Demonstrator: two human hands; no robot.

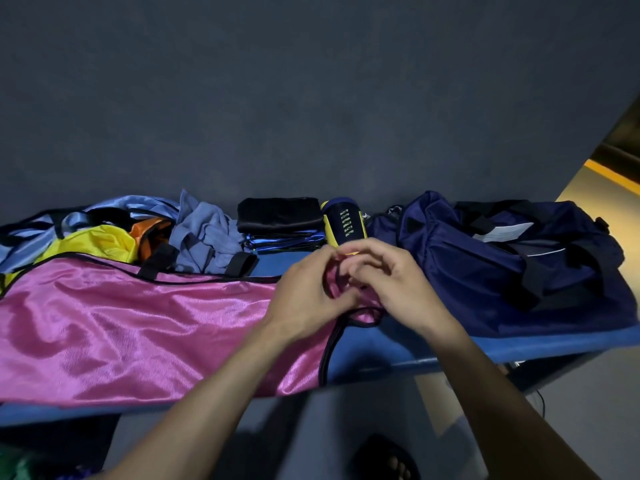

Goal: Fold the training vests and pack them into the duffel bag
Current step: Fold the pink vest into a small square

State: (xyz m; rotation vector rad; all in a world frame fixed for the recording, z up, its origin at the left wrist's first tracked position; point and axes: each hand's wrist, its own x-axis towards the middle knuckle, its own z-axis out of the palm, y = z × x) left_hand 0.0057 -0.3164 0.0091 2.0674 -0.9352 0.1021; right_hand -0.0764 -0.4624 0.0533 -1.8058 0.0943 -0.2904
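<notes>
The pink vest (138, 327) runs off the frame's left edge; its strap end is hidden between the hands beside the duffel bag (502, 268).

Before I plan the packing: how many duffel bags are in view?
1: the navy duffel bag lies at the right end of the blue table, right of both hands. Nothing else here reads as a bag.

The pink vest (138, 323) was glossy, smooth satin-like cloth; the navy duffel bag (502, 265) was duller woven fabric.
</notes>
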